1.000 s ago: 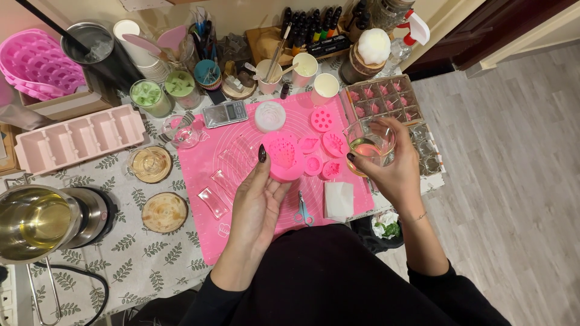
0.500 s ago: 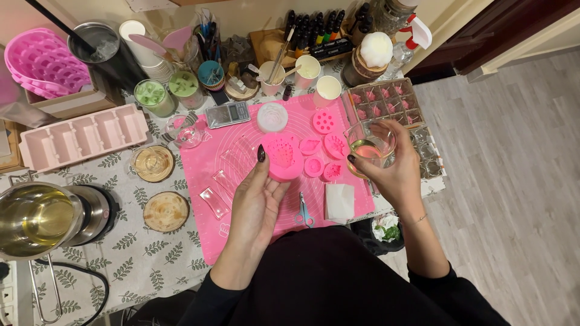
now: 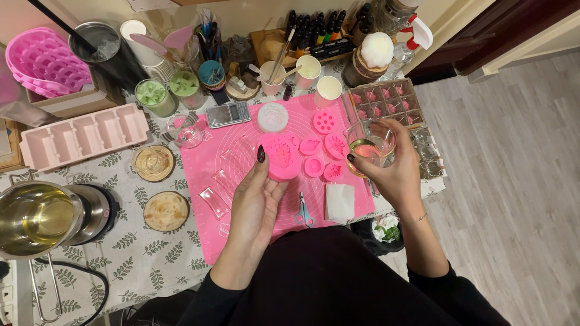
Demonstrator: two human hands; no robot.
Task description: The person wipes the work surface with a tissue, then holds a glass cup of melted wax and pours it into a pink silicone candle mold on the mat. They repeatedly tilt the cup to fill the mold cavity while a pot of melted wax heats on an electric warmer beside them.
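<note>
My left hand [image 3: 257, 202] grips a round pink silicone mould [image 3: 283, 158] from below, fingers curled around its near rim, holding it just above the middle of the pink silicone mat [image 3: 241, 151]. My right hand [image 3: 396, 175] is closed around a clear glass beaker [image 3: 370, 145] with pale yellow liquid in it, held over the mat's right edge. Between my hands, 4 smaller pink moulds [image 3: 323, 148] lie on the mat. Near the mat's front edge sit small blue-handled scissors [image 3: 304, 212] and a folded white cloth [image 3: 339, 201]. Off the mat's left edge, on the leaf-print tablecloth [image 3: 130, 241], are 2 round wooden coasters [image 3: 166, 211] and a long pale pink loaf mould [image 3: 81, 136]. A steel pot of yellow liquid [image 3: 33, 217] stands at the table's left edge.
</note>
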